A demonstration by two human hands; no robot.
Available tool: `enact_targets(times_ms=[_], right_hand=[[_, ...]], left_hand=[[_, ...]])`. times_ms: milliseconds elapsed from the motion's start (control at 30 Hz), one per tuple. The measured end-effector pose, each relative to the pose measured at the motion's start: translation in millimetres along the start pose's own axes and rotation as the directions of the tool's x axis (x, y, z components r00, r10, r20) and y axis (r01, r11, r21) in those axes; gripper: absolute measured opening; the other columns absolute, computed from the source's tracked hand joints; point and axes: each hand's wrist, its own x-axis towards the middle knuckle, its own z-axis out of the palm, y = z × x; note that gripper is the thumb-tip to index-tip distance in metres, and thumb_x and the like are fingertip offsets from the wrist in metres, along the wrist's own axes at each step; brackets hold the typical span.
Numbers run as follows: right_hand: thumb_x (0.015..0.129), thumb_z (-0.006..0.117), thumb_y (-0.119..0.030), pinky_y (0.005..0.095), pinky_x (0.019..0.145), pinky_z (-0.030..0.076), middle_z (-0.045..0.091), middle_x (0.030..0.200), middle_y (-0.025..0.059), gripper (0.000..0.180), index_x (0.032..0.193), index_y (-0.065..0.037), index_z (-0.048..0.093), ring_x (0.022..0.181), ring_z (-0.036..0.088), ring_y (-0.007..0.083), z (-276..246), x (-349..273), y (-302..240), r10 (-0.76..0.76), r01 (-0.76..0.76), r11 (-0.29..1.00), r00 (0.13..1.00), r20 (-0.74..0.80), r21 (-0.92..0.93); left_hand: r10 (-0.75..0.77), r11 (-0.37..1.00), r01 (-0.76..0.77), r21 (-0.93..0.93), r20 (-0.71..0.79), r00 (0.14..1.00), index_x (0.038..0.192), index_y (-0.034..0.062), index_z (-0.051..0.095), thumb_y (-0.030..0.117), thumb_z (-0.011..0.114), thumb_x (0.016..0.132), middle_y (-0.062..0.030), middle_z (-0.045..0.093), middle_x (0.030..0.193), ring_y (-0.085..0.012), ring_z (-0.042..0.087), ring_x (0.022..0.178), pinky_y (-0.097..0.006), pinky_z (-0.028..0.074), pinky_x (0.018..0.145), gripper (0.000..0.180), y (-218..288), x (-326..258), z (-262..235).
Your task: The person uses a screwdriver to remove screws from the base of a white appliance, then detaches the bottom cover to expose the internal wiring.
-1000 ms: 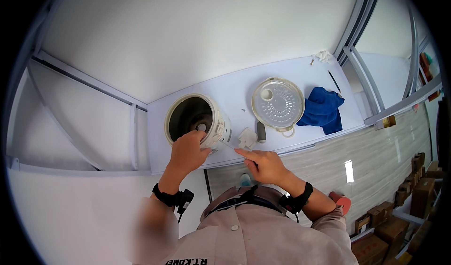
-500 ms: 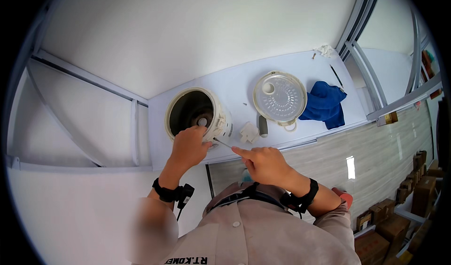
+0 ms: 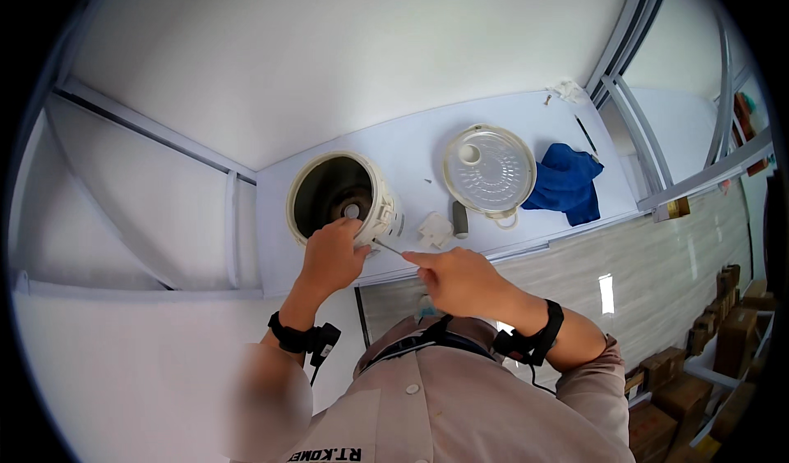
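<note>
The open rice cooker body [image 3: 343,198] sits at centre-left of the frame on the white desk [image 3: 411,147], lid off, dark inside w/ a round hub at the bottom. The left hand [image 3: 333,257] is clamped on the cooker's near rim/side, fingers curled on it, steadying it. The right hand [image 3: 460,281] is pinched shut on a thin metal tool [image 3: 389,248], prob. a screwdriver, whose tip meets the cooker's lower front by the latch block; exact contact pt is too small to tell.

Risks, as judged: the tool is slim and held at a shallow angle, so it could slip off the fastener and skid toward the left-hand fingers, which lie just beside the tip. If the left grip loosens, the cooker could turn or slide toward the desk's near edge, which is close under it. Any small part freed there could drop off that edge to the floor.

Around: a small white block [image 3: 434,229] and a dark grey cylinder [image 3: 460,218] lie just right of the cooker, near the right hand's path. Further right, the detached round lid [image 3: 489,170] lies flat, touching a crumpled blue cloth [image 3: 565,182]. A screw-like speck [image 3: 547,99] sits at the desk's upper right. Nothing blocks the tool itself.
</note>
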Motion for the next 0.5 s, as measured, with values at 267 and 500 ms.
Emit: enact_targets(times_ms=[267,500], right_hand=[[0.116,0.051,-0.024,0.0274,0.05,0.041,0.056,0.076,0.0013,0.043,0.159,-0.019,0.055,0.053,0.045,0.0101,82.4,1.8,81.6,-0.034,-0.157,0.367,0.983,0.181,0.917],[0.116,0.051,-0.034,0.0239,0.046,0.036,0.052,0.08,0.0042,0.048,0.163,-0.025,0.049,0.051,0.042,0.0105,93.8,1.7,89.1,-0.166,-0.423,-0.258,0.905,0.391,0.869]], left_hand=[[-0.03,1.0,0.03,0.0,0.02,0.999,0.101,-0.0019,0.067,0.013,0.079,0.084,-0.0225,0.069,0.102,-0.0464,0.068,0.094,-0.052,0.055,0.08,0.026,-3.4,3.3,5.5],[-0.031,0.998,0.029,0.048,0.042,0.999,0.098,-0.0009,0.066,0.016,0.078,0.085,-0.0225,0.07,0.101,-0.0463,0.069,0.093,-0.053,0.056,0.08,0.024,-0.8,10.5,2.5]])
